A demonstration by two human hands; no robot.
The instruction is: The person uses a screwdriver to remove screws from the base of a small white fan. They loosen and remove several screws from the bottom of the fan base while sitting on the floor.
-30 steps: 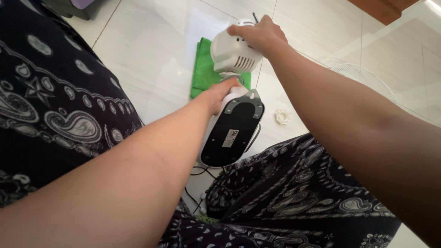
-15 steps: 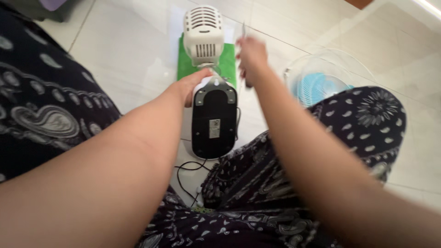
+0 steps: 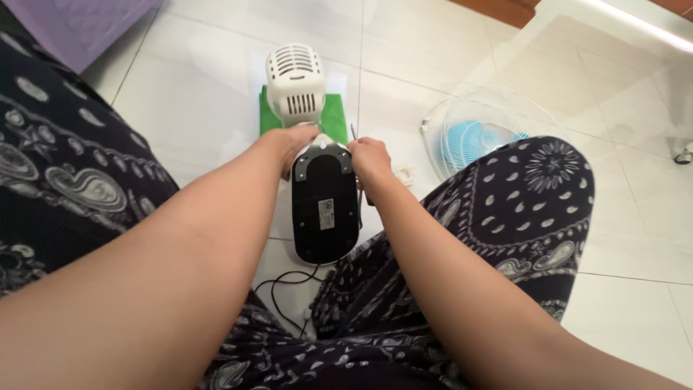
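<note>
A fan base (image 3: 323,209), black underneath with a white rim, lies bottom-up on the tiled floor between my legs. My left hand (image 3: 289,144) grips its far left edge. My right hand (image 3: 369,160) is closed around a thin screwdriver (image 3: 353,132), whose metal tip sticks up beside the base's far right corner. Just beyond the base, the white vented motor housing (image 3: 294,87) rests on a green cloth (image 3: 333,115).
A white fan grille with blue blades (image 3: 476,133) lies on the floor to the right, partly behind my right knee. A black cord (image 3: 289,289) loops near the base's close end. A small white part (image 3: 404,173) sits by the grille. A purple mat (image 3: 79,25) is far left.
My right hand let go of the white motor housing and came down to the base's right corner. The housing now rests on the green cloth. The left hand stayed on the base.
</note>
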